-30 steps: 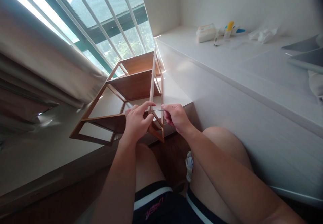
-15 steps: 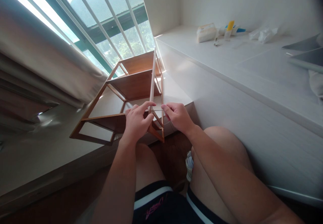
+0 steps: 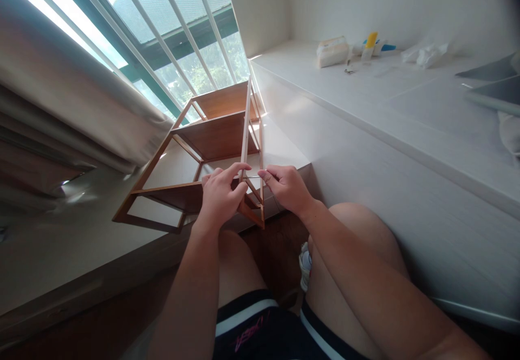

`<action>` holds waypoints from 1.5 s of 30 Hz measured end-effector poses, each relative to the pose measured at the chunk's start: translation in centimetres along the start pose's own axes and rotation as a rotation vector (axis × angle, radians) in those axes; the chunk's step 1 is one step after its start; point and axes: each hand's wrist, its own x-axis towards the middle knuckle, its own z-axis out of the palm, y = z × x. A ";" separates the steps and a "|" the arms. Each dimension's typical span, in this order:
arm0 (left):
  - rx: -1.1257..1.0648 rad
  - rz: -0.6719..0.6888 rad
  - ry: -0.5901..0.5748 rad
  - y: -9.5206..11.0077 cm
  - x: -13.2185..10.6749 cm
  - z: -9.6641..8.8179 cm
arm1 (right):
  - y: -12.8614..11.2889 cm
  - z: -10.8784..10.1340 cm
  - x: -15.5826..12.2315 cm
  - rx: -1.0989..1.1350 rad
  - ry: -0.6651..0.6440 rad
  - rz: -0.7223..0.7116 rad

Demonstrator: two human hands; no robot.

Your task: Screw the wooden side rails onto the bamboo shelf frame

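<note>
A small wooden shelf rack (image 3: pixel 211 138) lies on its side on the pale window ledge (image 3: pixel 81 241). My left hand (image 3: pixel 219 195) is closed round one of its upright posts near the front end. My right hand (image 3: pixel 286 187) pinches a thin metal tool (image 3: pixel 252 176), perhaps a hex key, whose tip points at that post. Both hands hover over the ledge's edge, above my knees.
A raised white platform (image 3: pixel 365 111) runs along the right; on its far part lie a wipes pack (image 3: pixel 332 51), a yellow-capped bottle (image 3: pixel 369 45) and crumpled plastic (image 3: pixel 424 54). A curtain (image 3: pixel 60 100) hangs at the left before a barred window (image 3: pixel 162 24).
My right hand has rolled slightly at the wrist and shifted a little left with the metal tool. The left hand and the rack have stayed put.
</note>
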 end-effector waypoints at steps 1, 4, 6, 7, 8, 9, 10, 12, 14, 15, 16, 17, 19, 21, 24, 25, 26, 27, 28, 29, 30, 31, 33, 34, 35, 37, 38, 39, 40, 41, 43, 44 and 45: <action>-0.002 -0.002 0.000 0.0 0.0 0.0 | -0.1 0.1 0.0 0.019 0.009 0.014; -0.001 -0.005 0.000 0.1 0.0 -0.1 | -0.1 0.6 0.0 0.147 0.026 0.089; 0.002 -0.009 -0.003 0.2 0.0 -0.1 | 0.1 1.0 0.0 0.269 0.019 0.148; 0.002 -0.011 -0.004 0.2 0.0 -0.1 | 0.2 1.2 0.1 0.330 0.012 0.179; 0.001 -0.012 -0.005 0.2 0.0 -0.1 | 0.3 1.4 0.1 0.387 0.008 0.213; 0.000 -0.011 -0.004 0.3 0.0 -0.1 | 0.4 1.6 0.1 0.438 0.005 0.247; -0.003 -0.010 -0.002 0.2 0.0 -0.1 | 0.5 1.7 0.2 0.482 0.002 0.279; -0.004 -0.008 0.000 0.2 0.1 0.0 | 0.6 1.8 0.2 0.540 -0.004 0.318; -0.004 -0.009 0.002 0.1 0.1 0.0 | 0.6 1.9 0.2 0.548 -0.007 0.317; -0.003 -0.009 0.003 0.1 0.1 0.0 | 0.6 1.8 0.2 0.536 -0.003 0.308; -0.002 -0.008 0.003 0.1 0.1 0.0 | 0.6 1.8 0.2 0.518 0.003 0.296; -0.002 -0.008 0.004 0.0 0.1 0.0 | 0.5 1.7 0.2 0.498 0.009 0.286; -0.005 -0.005 0.003 0.0 0.0 0.0 | 0.4 1.5 0.2 0.468 0.013 0.275; -0.009 -0.001 0.004 0.0 0.0 0.0 | 0.3 1.4 0.2 0.456 0.007 0.273; -0.008 0.001 0.006 0.0 0.0 0.0 | 0.2 1.4 0.2 0.457 0.009 0.280; -0.007 0.000 0.006 0.0 0.0 0.0 | 0.2 1.4 0.2 0.462 0.012 0.283; -0.006 -0.002 0.005 0.0 0.1 0.0 | 0.1 1.4 0.2 0.468 0.014 0.288; -0.006 -0.003 0.006 0.0 0.1 0.0 | 0.1 1.4 0.2 0.474 0.014 0.294; -0.007 -0.003 0.005 0.0 0.1 0.0 | 0.1 1.4 0.2 0.483 0.011 0.303; -0.007 -0.003 0.004 0.0 0.1 0.0 | 0.1 1.4 0.3 0.495 0.008 0.316; -0.007 -0.002 0.004 0.0 0.1 0.0 | 0.2 1.5 0.3 0.510 0.002 0.332; -0.007 -0.002 0.003 0.0 0.1 0.0 | 0.2 1.5 0.3 0.531 -0.006 0.352; -0.007 -0.002 0.002 0.0 0.0 0.1 | 0.2 1.5 0.4 0.590 -0.019 0.400; -0.007 -0.004 0.003 0.0 0.0 0.1 | 0.2 1.5 0.4 0.625 -0.025 0.425; -0.007 -0.006 0.005 0.0 0.0 0.1 | 0.2 1.5 0.4 0.659 -0.031 0.449; -0.006 -0.008 0.009 0.0 0.0 0.1 | 0.1 1.4 0.4 0.721 -0.050 0.489; -0.006 -0.009 0.010 0.0 0.0 0.1 | 0.1 1.4 0.3 0.743 -0.062 0.501; -0.007 -0.009 0.010 0.0 0.0 0.1 | 0.0 1.4 0.3 0.760 -0.074 0.509; -0.008 -0.009 0.009 0.0 0.0 0.1 | 0.0 1.4 0.3 0.771 -0.082 0.512; -0.010 -0.010 0.009 0.0 0.1 0.1 | 0.0 1.4 0.3 0.775 -0.087 0.508; -0.014 -0.011 0.008 0.1 0.1 0.1 | 0.0 1.5 0.3 0.760 -0.088 0.480; -0.016 -0.011 0.007 0.1 0.1 0.1 | 0.1 1.5 0.4 0.745 -0.089 0.456; -0.017 -0.011 0.006 0.1 0.1 0.1 | 0.1 1.5 0.4 0.728 -0.093 0.431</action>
